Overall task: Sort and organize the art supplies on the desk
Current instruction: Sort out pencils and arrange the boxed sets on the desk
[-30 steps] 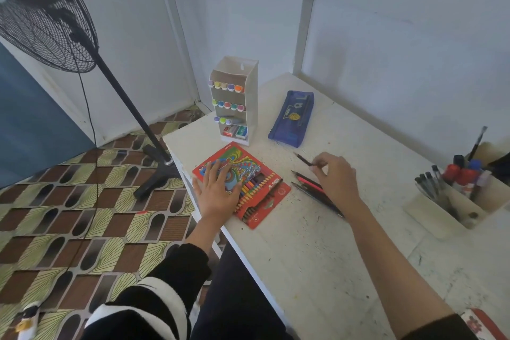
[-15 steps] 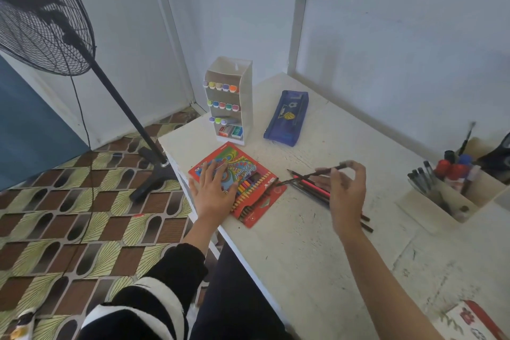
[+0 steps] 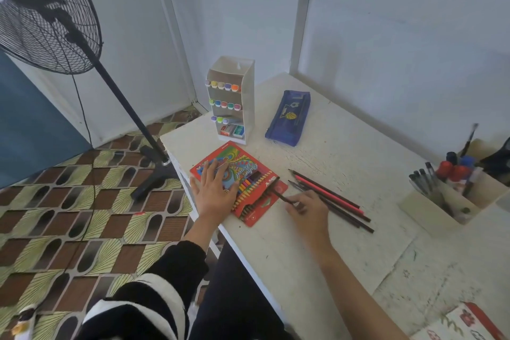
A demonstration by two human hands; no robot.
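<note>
A scuffed white desk (image 3: 345, 168) was set into a corner of pale walls, with one standing fan (image 3: 49, 16) on the patterned floor to its left. One red pencil box (image 3: 242, 167) lay near the desk's front-left edge, its open end turned toward the right hand (image 3: 306, 210). The left hand (image 3: 214, 193) was laid flat on the lid, fingers spread, pressing it down. One dark pencil (image 3: 281, 196) was pinched between the right thumb and fingers just beside that open end. Its long axis was slanted, and the far tip pointed in among the coloured pencils inside.

The coming move was judged to turn on bringing that axis into line with the row in the box.

The loose pencils (image 3: 328, 193) lay just to the right of the right hand, plainly the nearer one. They were packed close together, their long axes running from far-left to near-right. Four or five were counted, one pink and the rest dark; overlap left the count unsure. Behind the box, one white marker rack (image 3: 231, 99) and one blue pencil case (image 3: 288, 117) were seen. One beige pen holder (image 3: 447, 201) stood well apart at the right.
</note>
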